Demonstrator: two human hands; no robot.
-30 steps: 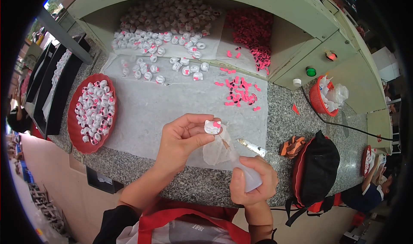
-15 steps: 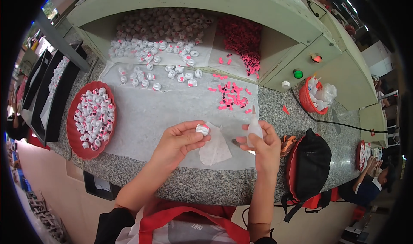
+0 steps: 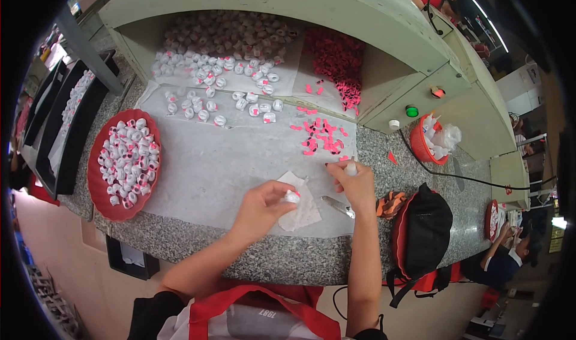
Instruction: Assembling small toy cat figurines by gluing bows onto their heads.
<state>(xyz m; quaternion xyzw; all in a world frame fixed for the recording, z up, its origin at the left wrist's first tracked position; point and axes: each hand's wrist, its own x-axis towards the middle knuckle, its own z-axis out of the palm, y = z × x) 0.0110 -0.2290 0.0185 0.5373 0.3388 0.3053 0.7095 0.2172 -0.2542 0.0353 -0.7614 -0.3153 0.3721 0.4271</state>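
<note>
Between the thumb and fingers of my left hand (image 3: pixel 264 208) is a small rounded white piece with a pink mark (image 3: pixel 292 196), held above a folded white cloth (image 3: pixel 300 214). My right hand (image 3: pixel 355 187) is closed around a small white squeeze bottle (image 3: pixel 351 169), mostly hidden by the fingers. Its index finger and thumb reach toward the near edge of a scatter of pink bow-shaped pieces (image 3: pixel 323 135); whether they touch one I cannot tell. A metal blade-like tool (image 3: pixel 337 205) lies on the white sheet beside my right wrist.
A red scalloped bowl (image 3: pixel 96 184) full of white pieces stands left. Heaps of white pieces (image 3: pixel 228 40) and pink pieces (image 3: pixel 333 58) fill the shelf box behind. On the right are a red basket (image 3: pixel 423 145), a black cable (image 3: pixel 459 173) and a black bag (image 3: pixel 427 232). A co-worker (image 3: pixel 504 259) sits far right.
My right hand has turned over and moved slightly forward toward the pink pieces, with the bottle still in it. My left hand has moved slightly right and down, turning the white piece.
</note>
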